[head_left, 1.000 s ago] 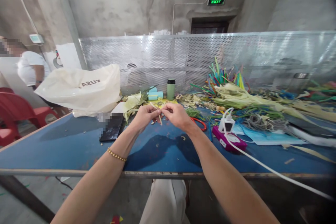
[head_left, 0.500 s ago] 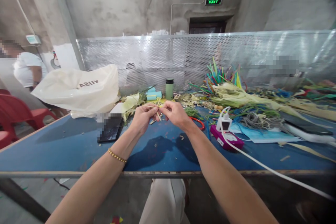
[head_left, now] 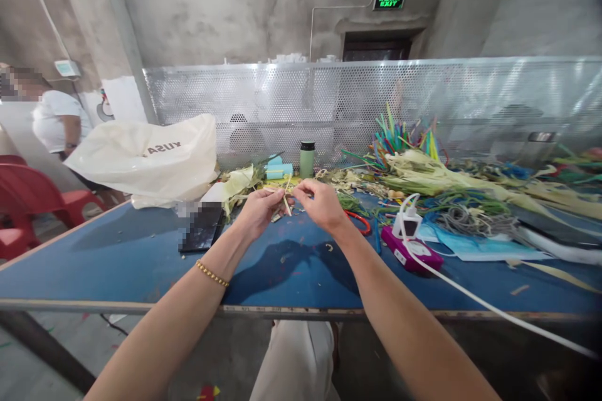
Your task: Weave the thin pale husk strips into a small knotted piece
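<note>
My left hand [head_left: 261, 210] is closed, pinching a few thin pale plant strips [head_left: 286, 204] between thumb and fingers. The strips cross each other at its fingertips, one end pointing down and another up. Just to the right, my right hand [head_left: 322, 204] has its thumb and forefinger pressed together beside the crossing. Whatever lies in that pinch is too small to make out. Both hands are above the blue table [head_left: 282, 291]. Behind them lie pale husk scraps [head_left: 242, 182] and a green bottle [head_left: 307, 160].
A white bag [head_left: 145, 160] and a black phone-like slab [head_left: 203, 229] lie to the left. On the right are a purple power block [head_left: 411, 250] with a white cable, a red ring [head_left: 360, 222], wire coils [head_left: 463, 216] and long husks [head_left: 418, 169]. A person [head_left: 59, 116] stands far left.
My right hand's fingertips have drawn slightly away from the left hand's, opening a small gap. The left hand still pinches the strips. The whole view has shifted a little.
</note>
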`<state>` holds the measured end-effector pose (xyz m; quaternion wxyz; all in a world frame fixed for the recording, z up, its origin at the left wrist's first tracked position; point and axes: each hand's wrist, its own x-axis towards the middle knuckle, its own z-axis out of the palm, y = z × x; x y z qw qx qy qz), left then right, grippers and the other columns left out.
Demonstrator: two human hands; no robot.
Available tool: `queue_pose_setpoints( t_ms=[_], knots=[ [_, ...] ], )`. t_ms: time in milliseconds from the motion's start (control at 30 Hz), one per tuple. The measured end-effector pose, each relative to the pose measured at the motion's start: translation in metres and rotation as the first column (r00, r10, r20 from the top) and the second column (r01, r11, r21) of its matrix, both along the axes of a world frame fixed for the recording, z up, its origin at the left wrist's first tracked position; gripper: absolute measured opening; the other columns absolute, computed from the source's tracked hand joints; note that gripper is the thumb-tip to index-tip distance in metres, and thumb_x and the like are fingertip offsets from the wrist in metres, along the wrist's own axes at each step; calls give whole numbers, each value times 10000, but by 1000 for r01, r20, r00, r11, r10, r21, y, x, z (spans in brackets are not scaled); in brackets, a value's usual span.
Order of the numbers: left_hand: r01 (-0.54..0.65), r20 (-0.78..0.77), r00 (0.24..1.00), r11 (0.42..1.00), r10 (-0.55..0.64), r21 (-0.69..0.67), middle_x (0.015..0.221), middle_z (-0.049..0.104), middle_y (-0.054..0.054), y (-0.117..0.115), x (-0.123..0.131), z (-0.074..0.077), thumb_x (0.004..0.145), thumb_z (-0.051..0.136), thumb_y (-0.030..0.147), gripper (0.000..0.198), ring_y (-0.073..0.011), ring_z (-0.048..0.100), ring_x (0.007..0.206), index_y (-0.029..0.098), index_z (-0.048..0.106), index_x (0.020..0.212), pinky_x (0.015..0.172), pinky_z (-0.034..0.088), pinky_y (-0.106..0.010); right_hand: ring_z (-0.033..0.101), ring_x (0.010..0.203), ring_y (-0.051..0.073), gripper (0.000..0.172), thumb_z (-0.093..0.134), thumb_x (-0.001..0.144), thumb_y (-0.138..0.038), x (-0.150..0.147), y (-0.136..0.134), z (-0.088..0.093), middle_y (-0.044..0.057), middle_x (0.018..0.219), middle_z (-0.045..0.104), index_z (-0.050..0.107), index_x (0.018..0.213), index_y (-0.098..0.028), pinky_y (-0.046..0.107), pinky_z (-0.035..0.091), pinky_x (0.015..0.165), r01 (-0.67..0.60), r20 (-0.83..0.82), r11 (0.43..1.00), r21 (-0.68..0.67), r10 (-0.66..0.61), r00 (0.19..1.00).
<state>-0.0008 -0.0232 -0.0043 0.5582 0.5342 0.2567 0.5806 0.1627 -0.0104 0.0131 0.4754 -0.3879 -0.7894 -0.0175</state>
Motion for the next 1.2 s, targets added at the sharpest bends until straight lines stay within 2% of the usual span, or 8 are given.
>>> queue_pose_setpoints(
  t_ms=[67, 133, 233, 333, 500, 833, 1067, 1200],
  knots=[
    [-71, 43, 996, 997, 73, -41, 715, 690, -75, 3, -2, -2, 695, 746, 292, 229, -88, 546, 493, 87, 683, 775, 500, 400, -228, 544, 726, 146, 219, 524, 877, -306, 0, -4, 2, 71, 813, 640, 650, 773, -160, 246, 370, 686, 138, -39, 981, 135, -134, 990],
    [-128, 79, 988, 988, 134, -82, 747, 694, -57, 7, -3, -4, 676, 765, 298, 251, -67, 527, 475, 102, 684, 810, 479, 383, -212, 525, 696, 148, 274, 494, 896, -321, -3, -8, 3, 73, 770, 623, 644, 730, -162, 253, 354, 661, 190, -26, 969, 155, -188, 982],
    [-126, 117, 984, 988, 136, -88, 678, 655, -21, 9, -2, -6, 629, 799, 314, 283, -52, 490, 463, 106, 674, 776, 450, 343, -197, 497, 619, 132, 346, 509, 887, -368, -10, -11, 0, 45, 658, 599, 632, 628, -174, 246, 335, 609, 43, 114, 999, 27, -46, 992],
    [-110, 106, 988, 992, 116, -63, 586, 592, 0, 8, 0, -6, 606, 812, 333, 291, -53, 455, 456, 103, 654, 690, 441, 313, -202, 504, 602, 121, 234, 581, 830, -330, -16, -8, -7, 23, 652, 625, 663, 673, -177, 236, 331, 589, -31, 98, 998, -60, 37, 995],
    [-28, 35, 999, 999, 27, 19, 636, 606, -24, 2, 2, -3, 603, 810, 261, 249, -69, 488, 516, 88, 678, 724, 491, 326, -216, 509, 563, 104, 164, 587, 793, -233, -16, -5, -7, 11, 627, 636, 637, 659, -154, 219, 357, 585, -59, -54, 990, -129, 53, 997],
    [-52, 17, 999, 997, 51, 63, 645, 596, -7, 3, -1, -3, 627, 796, 253, 246, -62, 486, 485, 93, 661, 756, 480, 329, -220, 554, 582, 111, 95, 592, 771, -212, -19, -7, -7, 16, 664, 655, 622, 708, -148, 212, 402, 591, -102, -162, 974, -204, 69, 984],
    [-12, -31, 999, 1000, 12, 17, 668, 624, -34, -1, -4, 2, 636, 791, 285, 303, -98, 554, 477, 75, 682, 826, 476, 359, -238, 573, 603, 122, 140, 621, 768, -237, -19, -7, -7, 26, 681, 676, 602, 652, -160, 229, 392, 612, -32, -134, 987, -159, 10, 991],
    [-19, -42, 999, 999, 21, 46, 658, 622, -41, 2, -5, -1, 679, 762, 285, 244, -85, 540, 484, 70, 683, 763, 488, 356, -228, 573, 612, 128, 149, 614, 776, -245, -20, -10, -6, 30, 678, 676, 604, 652, -162, 236, 382, 608, -18, -102, 985, -171, 0, 995]
  ],
)
